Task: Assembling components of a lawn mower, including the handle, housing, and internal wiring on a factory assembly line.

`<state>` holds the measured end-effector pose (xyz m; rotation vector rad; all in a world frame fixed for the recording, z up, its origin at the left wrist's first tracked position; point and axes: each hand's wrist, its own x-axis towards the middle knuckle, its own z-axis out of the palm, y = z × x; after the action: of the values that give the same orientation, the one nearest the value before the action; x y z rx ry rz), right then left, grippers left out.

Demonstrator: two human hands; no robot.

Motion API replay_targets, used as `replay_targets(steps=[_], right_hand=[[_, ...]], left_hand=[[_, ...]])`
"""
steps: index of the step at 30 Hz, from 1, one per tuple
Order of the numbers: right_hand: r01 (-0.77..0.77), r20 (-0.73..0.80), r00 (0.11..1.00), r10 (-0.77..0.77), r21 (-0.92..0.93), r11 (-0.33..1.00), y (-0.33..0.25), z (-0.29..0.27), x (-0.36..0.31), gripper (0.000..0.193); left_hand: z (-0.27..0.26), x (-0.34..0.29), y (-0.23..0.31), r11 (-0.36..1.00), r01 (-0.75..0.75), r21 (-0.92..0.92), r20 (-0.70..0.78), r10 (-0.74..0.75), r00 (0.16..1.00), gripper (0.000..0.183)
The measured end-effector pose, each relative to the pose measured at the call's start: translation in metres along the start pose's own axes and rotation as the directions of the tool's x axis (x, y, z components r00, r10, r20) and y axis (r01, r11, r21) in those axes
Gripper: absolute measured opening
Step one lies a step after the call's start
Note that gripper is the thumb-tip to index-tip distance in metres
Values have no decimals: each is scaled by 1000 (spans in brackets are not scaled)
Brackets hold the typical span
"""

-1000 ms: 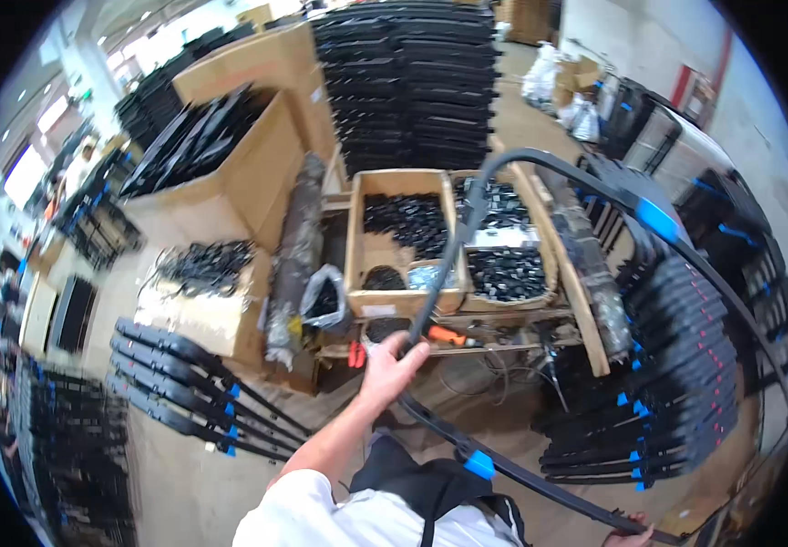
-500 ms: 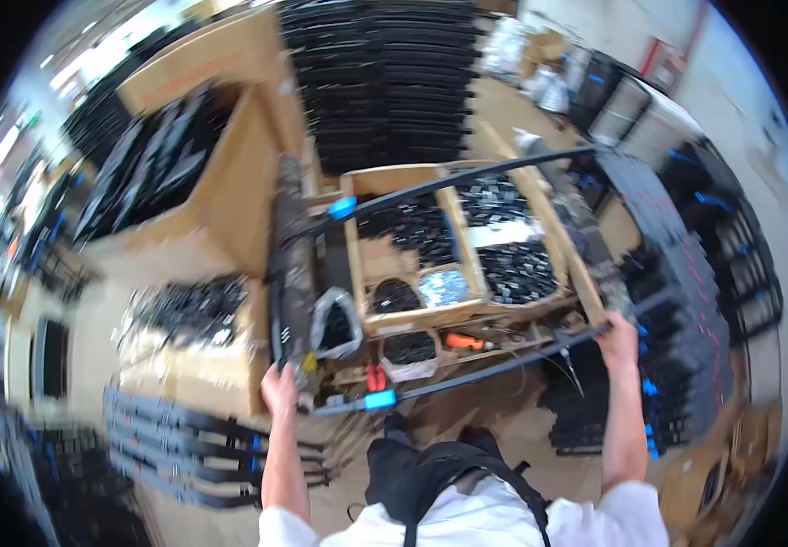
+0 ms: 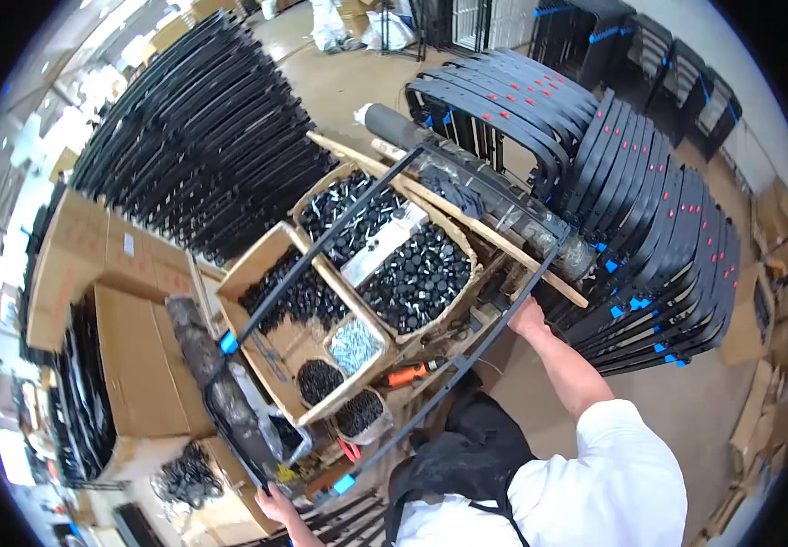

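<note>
A dark rectangular metal frame (image 3: 456, 369) with bits of blue tape at its corners lies across two padded rails, over a wooden parts box (image 3: 298, 412). My left hand (image 3: 275, 504) is closed on the frame's near left end. Farther right, my right hand (image 3: 528, 316) grips the long near bar close to the right corner, its fingertips partly hidden. Beneath the frame, the box's compartments hold black plastic caps (image 3: 421, 278), small dark parts (image 3: 298, 292) and silver screws (image 3: 355, 346). An orange-handled tool (image 3: 407, 375) lies between the box and the near bar.
Curved black frames (image 3: 658, 237) with red marks stand in rows at the right. A tall stack of black parts (image 3: 198, 137) rises at the back left. Open cardboard boxes (image 3: 143, 365) sit at the left. A wooden strip (image 3: 494, 239) lies along the right padded rail (image 3: 571, 255).
The view has turned, so the bench and frame now appear slanted, with the right end farther up. My hands remain on the frame; the right one sits along its near bar.
</note>
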<state>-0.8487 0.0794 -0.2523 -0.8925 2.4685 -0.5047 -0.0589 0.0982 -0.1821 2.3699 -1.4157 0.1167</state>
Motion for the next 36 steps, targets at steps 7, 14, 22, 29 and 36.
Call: replay_targets(steps=[7, 14, 22, 29, 36], right_hand=[[115, 167, 984, -62, -334, 936, -5, 59, 66, 71], [61, 198, 979, -49, -55, 997, -13, -10, 28, 49], [50, 220, 975, -41, -35, 998, 22, -180, -89, 37], [155, 31, 988, -154, -26, 988, -55, -348, -61, 34], [92, 87, 993, -81, -132, 987, -77, -361, 3, 37]], left_hand=[[-33, 7, 27, 898, 317, -307, 312, -220, 924, 53], [-6, 1, 228, 935, -107, -339, -12, 110, 994, 36], [31, -112, 620, 514, 194, -835, 548, 753, 364, 30], [-24, -225, 827, 140, 500, -855, 57, 983, -176, 44], [-7, -254, 868, 306, 653, -693, 189, 951, -245, 30]])
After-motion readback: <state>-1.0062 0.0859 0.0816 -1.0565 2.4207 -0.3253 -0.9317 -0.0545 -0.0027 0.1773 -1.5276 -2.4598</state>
